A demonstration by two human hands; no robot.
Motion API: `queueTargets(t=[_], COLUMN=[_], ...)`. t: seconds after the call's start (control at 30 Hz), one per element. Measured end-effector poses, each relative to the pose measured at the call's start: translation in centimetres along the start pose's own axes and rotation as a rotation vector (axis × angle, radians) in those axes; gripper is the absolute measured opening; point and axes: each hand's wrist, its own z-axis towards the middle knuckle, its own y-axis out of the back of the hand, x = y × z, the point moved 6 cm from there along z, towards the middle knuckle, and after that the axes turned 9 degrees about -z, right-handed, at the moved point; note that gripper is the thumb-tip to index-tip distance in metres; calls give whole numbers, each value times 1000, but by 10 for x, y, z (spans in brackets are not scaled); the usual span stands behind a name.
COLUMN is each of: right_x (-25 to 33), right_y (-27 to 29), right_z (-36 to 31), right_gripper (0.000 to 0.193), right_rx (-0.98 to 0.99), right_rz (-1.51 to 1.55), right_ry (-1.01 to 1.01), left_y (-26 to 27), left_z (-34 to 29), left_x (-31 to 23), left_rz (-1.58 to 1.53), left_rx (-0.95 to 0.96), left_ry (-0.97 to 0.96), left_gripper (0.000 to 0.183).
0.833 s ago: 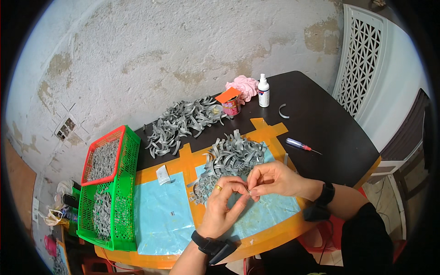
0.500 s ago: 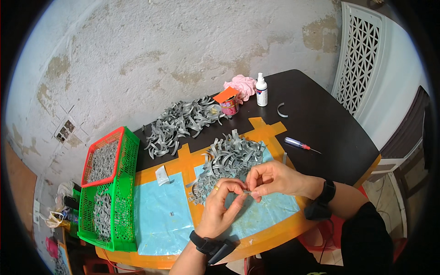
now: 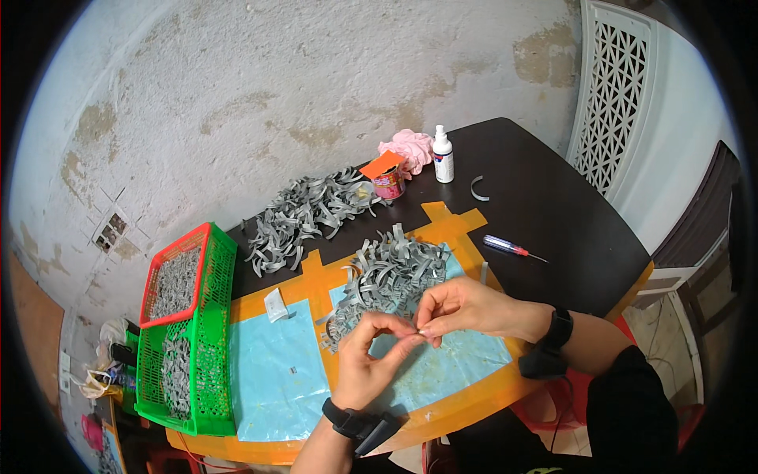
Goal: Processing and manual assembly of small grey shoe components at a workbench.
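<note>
My left hand [image 3: 369,357] and my right hand [image 3: 466,306] meet fingertip to fingertip over the near part of the table. Both are closed in a pinch around something tiny; the fingers hide most of it, so its kind cannot be told. Just beyond them lies a heap of grey curved, ridged strips [image 3: 399,265], with small cut-looking grey bits at its left edge. The heap rests on a light blue plastic sheet [image 3: 450,371] bordered by orange tape [image 3: 442,419]. A tiny grey piece [image 3: 293,370] lies alone on the left blue sheet [image 3: 276,403].
Left stands a green basket [image 3: 215,379] with a red basket [image 3: 207,272] on it, both holding small grey pieces. Farther back are more grey strips [image 3: 304,217], a tin [image 3: 388,186], a pink cloth [image 3: 409,148] and a spray bottle [image 3: 444,160]. A screwdriver [image 3: 507,246] lies right.
The view has shifted slightly. My fingertips have drawn closer together, and the small piece glimpsed between them before is now mostly covered.
</note>
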Motion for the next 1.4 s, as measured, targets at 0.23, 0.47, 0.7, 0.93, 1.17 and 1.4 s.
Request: queueTargets(t=[0.23, 0.47, 0.7, 0.93, 1.17, 1.4], right_x=[23, 44, 32, 28, 31, 28], right_y=[45, 80, 87, 89, 51, 31], right_z=[2, -16, -33, -23, -15, -8], right_gripper=[10, 15, 25, 11, 11, 13], right_rx=[-247, -654, -232, -173, -157, -54], right_rz=[-159, -1251, -1342, -1264, -688, -568], right_ry=[109, 146, -59, -185, 81, 95], left_y=[36, 177, 386, 240, 19, -8], left_z=[-2, -47, -158, -86, -6, 9], left_x=[-4, -91, -90, -107, -27, 22], left_rz=[-229, 212, 401, 606, -9, -197], left_rx=[-284, -868, -904, -725, -73, -63], left_ry=[17, -284, -100, -17, 435, 403], left_gripper=[6, 9, 16, 27, 26, 11])
